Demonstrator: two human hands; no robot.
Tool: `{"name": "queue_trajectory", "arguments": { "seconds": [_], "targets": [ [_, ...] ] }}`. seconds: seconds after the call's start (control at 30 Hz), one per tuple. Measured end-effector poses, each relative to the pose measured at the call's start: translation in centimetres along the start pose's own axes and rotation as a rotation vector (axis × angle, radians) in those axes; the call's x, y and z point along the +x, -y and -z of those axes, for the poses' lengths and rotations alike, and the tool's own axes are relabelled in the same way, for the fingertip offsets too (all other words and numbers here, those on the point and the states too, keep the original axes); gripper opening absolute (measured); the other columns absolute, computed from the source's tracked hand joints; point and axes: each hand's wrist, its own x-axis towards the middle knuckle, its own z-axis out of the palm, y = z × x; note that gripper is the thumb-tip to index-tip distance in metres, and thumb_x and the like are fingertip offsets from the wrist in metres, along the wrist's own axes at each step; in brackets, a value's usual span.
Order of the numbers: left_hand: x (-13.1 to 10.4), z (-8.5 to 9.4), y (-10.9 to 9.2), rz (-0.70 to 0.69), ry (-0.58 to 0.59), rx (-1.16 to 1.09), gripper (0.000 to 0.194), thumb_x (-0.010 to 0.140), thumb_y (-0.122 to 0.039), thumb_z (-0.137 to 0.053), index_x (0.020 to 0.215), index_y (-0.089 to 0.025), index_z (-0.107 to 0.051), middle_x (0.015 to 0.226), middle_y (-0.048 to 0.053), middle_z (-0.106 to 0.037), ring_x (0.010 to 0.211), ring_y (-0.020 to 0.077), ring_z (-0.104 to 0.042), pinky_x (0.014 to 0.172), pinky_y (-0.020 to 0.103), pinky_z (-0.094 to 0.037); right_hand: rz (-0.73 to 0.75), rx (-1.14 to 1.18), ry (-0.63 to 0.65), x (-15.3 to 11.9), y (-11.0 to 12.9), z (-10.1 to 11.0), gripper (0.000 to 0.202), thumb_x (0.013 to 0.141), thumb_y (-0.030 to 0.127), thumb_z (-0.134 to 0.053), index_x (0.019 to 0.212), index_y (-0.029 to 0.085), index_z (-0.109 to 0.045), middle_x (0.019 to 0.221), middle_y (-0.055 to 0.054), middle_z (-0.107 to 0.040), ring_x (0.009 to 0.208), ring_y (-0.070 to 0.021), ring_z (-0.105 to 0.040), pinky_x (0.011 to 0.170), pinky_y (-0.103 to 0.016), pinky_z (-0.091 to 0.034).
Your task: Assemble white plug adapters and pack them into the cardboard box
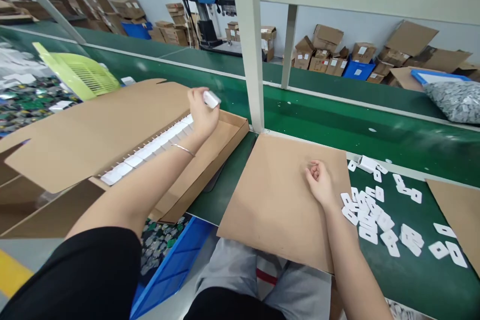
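Note:
My left hand (204, 112) is raised over the open cardboard box (213, 160), gripping a small white plastic case (212, 99) that sticks out past the fingertips. Along the box's far-left side runs a row of similar white cases (144, 152), upright and set between thin dividers. My forearm hides part of that row and of the box floor. To the right, my right hand (319, 183) hovers over or rests on a flat cardboard sheet (273, 200); which one I cannot tell. Its fingers are curled in, and nothing shows in them.
Loose white plates (369, 215) with slots lie scattered on the green bench (405, 275). A light post (247, 50) rises behind the box. A green plastic basket (86, 72) stands at the left. Below the bench sits a blue bin (168, 275) of circuit parts.

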Motion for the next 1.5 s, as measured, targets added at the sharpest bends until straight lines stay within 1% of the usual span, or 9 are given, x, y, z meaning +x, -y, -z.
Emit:
{"name": "queue_trajectory", "arguments": {
  "seconds": [0.17,0.3,0.43,0.57,0.7,0.83,1.0,1.3,1.5],
  "targets": [
    [-1.5,1.1,6.5,0.012,0.241,0.238,0.044,0.075,-0.038,-0.08,0.107,-0.017,-0.059,0.121,0.014,-0.063,0.132,0.0381,-0.046,0.12,0.063,-0.014,-0.017,-0.072,-0.015,0.1,0.2,0.0,0.032,0.091,0.043,-0.056,0.114,0.021,-0.06,0.077,0.002,-0.055,0.064,-0.0158,-0.051,0.066,-0.031,-0.041],
    [-1.2,1.0,8.5,-0.072,0.31,0.385,0.053,0.08,-0.064,-0.076,0.101,-0.019,-0.058,0.109,0.006,-0.07,0.132,0.0342,-0.044,0.12,0.067,-0.001,-0.039,-0.032,-0.017,-0.3,0.5,0.0,0.031,0.091,0.042,-0.055,0.113,0.021,-0.06,0.077,0.002,-0.054,0.066,-0.0159,-0.052,0.067,-0.03,-0.042],
    [-0.3,0.7,9.8,-0.044,0.343,0.567,0.062,0.085,-0.078,-0.06,0.094,-0.017,-0.054,0.122,0.013,-0.068,0.128,0.0354,-0.05,0.119,0.068,-0.012,-0.06,-0.033,-0.002,-0.5,0.9,0.1,0.029,0.092,0.042,-0.054,0.112,0.021,-0.061,0.077,0.003,-0.054,0.065,-0.0149,-0.051,0.067,-0.029,-0.041],
    [0.3,0.7,10.2,0.068,0.353,0.65,0.07,0.083,-0.083,-0.054,0.099,-0.015,-0.054,0.139,0.019,-0.06,0.133,0.0398,-0.047,0.115,0.069,-0.021,-0.08,-0.049,0.002,-0.6,1.1,0.2,0.028,0.092,0.042,-0.054,0.11,0.022,-0.061,0.078,0.003,-0.055,0.066,-0.0144,-0.051,0.066,-0.029,-0.041],
    [0.6,0.9,9.7,0.083,0.346,0.598,0.072,0.085,-0.079,-0.057,0.117,-0.014,-0.056,0.151,0.019,-0.053,0.139,0.0426,-0.04,0.115,0.074,-0.017,-0.074,-0.048,0.005,-0.5,0.9,0.1,0.028,0.093,0.043,-0.054,0.11,0.022,-0.061,0.077,0.003,-0.054,0.066,-0.0153,-0.051,0.066,-0.029,-0.041],
    [0.9,1.3,8.9,0.103,0.342,0.478,0.075,0.08,-0.079,-0.064,0.117,-0.015,-0.058,0.147,0.017,-0.058,0.143,0.0409,-0.034,0.117,0.073,-0.007,-0.063,-0.056,-0.002,-0.3,0.5,0.1,0.029,0.093,0.044,-0.054,0.11,0.022,-0.061,0.079,0.001,-0.055,0.067,-0.0167,-0.052,0.066,-0.03,-0.041],
    [1.2,1.5,8.9,0.134,0.295,0.438,0.084,0.075,-0.077,-0.07,0.122,-0.01,-0.054,0.138,0.019,-0.062,0.136,0.0391,-0.041,0.118,0.068,-0.012,-0.043,-0.067,-0.007,-0.1,0.3,0.1,0.028,0.093,0.043,-0.054,0.11,0.021,-0.062,0.078,0.002,-0.053,0.066,-0.016,-0.05,0.065,-0.03,-0.04],
    [1.5,1.6,11.0,0.073,0.278,0.353,0.079,0.077,-0.066,-0.077,0.13,-0.011,-0.055,0.149,0.014,-0.057,0.137,0.0362,-0.039,0.118,0.068,-0.006,-0.044,-0.044,-0.017,0.0,0.3,0.1,0.029,0.092,0.044,-0.056,0.108,0.02,-0.062,0.077,0.002,-0.052,0.065,-0.0153,-0.048,0.064,-0.03,-0.04],
    [1.2,2.0,10.6,0.006,0.325,0.491,0.068,0.088,-0.055,-0.074,0.137,-0.011,-0.055,0.151,0.018,-0.054,0.137,0.0357,-0.042,0.116,0.063,-0.018,-0.051,-0.028,-0.018,0.0,0.2,0.0,0.029,0.092,0.044,-0.057,0.109,0.02,-0.063,0.078,0.002,-0.051,0.065,-0.0143,-0.048,0.064,-0.029,-0.04]
  ]
}}
